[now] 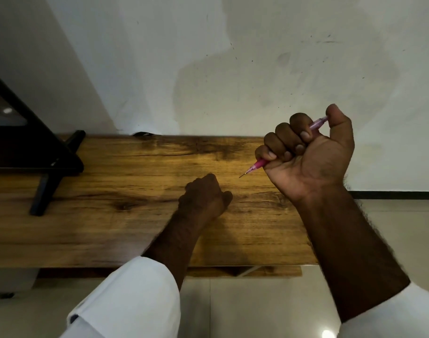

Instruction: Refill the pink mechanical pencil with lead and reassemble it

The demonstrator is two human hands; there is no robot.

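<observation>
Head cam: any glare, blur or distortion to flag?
Head view: wide-angle bend in the table edge; glare spot on the floor tile; left hand dark, in shadow, soft; right hand and pencil lit and sharp.

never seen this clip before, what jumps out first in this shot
The raised right hand stands out at right: a fist wrapped around the pink mechanical pencil, thumb on its top end, dark lead poking from the tip toward the lower left. Lower and nearer the middle, the left hand rests closed on the wooden table.
</observation>
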